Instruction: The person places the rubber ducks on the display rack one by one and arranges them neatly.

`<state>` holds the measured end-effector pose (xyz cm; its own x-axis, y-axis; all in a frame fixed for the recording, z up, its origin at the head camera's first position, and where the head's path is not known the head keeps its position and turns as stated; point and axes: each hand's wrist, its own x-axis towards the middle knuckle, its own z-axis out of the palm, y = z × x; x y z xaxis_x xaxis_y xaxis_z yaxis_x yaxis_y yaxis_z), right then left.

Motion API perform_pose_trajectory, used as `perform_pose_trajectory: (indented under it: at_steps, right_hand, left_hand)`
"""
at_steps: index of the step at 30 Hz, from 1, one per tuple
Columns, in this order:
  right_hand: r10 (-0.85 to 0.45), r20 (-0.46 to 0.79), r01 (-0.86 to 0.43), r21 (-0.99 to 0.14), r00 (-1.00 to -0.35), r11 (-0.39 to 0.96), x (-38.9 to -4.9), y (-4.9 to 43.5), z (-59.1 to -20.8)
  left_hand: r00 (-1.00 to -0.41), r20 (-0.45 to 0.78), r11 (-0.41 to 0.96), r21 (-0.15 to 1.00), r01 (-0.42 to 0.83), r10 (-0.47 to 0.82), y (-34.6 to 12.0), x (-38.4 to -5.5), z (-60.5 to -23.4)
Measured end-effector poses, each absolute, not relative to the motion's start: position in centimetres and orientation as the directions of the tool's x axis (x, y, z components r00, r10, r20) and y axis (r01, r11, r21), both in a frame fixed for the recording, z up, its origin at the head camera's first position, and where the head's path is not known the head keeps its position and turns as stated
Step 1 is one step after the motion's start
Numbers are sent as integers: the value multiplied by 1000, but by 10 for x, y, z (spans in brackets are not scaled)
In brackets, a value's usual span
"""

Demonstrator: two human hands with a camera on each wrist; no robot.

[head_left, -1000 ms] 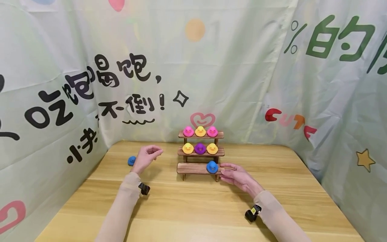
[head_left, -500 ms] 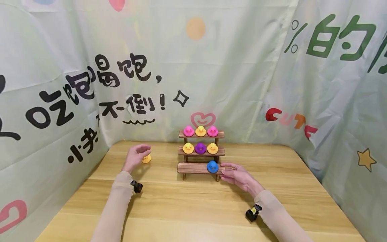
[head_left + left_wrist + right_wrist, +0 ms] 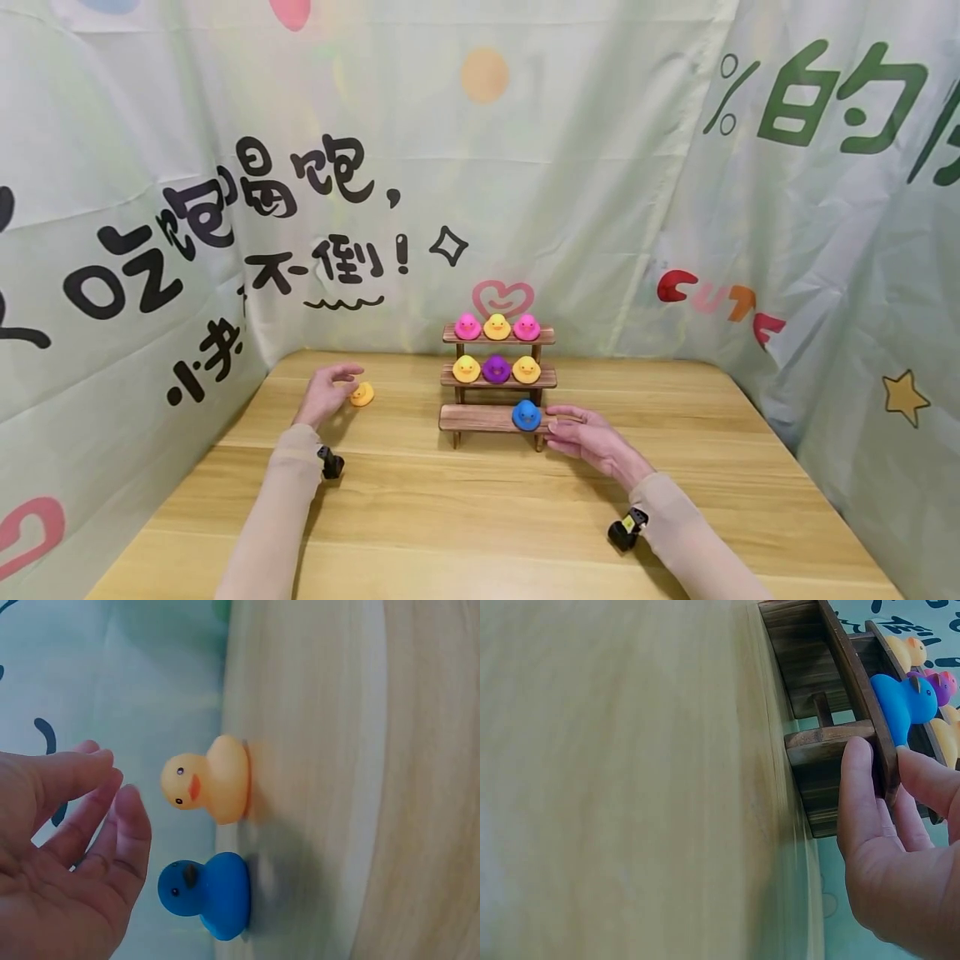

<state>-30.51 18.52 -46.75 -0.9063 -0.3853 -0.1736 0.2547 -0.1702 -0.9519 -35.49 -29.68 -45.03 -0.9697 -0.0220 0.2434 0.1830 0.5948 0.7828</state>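
Observation:
My left hand (image 3: 327, 393), fingers loosely bent and holding nothing, hovers beside a yellow rubber duck (image 3: 362, 394) on the table. In the left wrist view a blue rubber duck (image 3: 206, 895) sits close to that yellow duck; both are apart from the fingers. In the head view the hand hides this blue duck. My right hand (image 3: 592, 439) pinches the right end of the bottom tier of a three-tier wooden display stand (image 3: 476, 417), thumb on top and fingers below. Another blue duck (image 3: 527, 415) sits on that tier, next to the thumb.
The stand's middle tier bears two yellow ducks and a purple duck (image 3: 497, 368). On its top tier are two pink ducks and a yellow duck (image 3: 497, 327). A printed curtain (image 3: 585, 208) hangs around the wooden table (image 3: 480, 525).
My left hand has moved left and slightly down, uncovering the yellow duck and covering the blue one in the head view. The right hand stays on the stand.

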Motion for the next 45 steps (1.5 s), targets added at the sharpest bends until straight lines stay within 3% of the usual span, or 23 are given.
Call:
perform_pose_trajectory:
  at_steps: [11,32,39,45]
  right_hand:
    - [-394,-178,259,-952,-902,-163,-305,186,-467]
    - [-397,-173,258,-951,-902,-173,-305,186,-468]
    - [-396,-171,257,-950,-902,-175,-306,187,-468]
    - [-401,-171,259,-950,-900,-177,-306,187,-467]
  left_hand:
    - [-995,95,622,778,89,23,-296,-360,-461]
    - [-992,-1,561,825,70,126,-292,-358,-461]
    - [-992,24,650,754,97,121,-291,-357,-459]
    - [-990,17,634,767,102,138,-290,-356,-460]
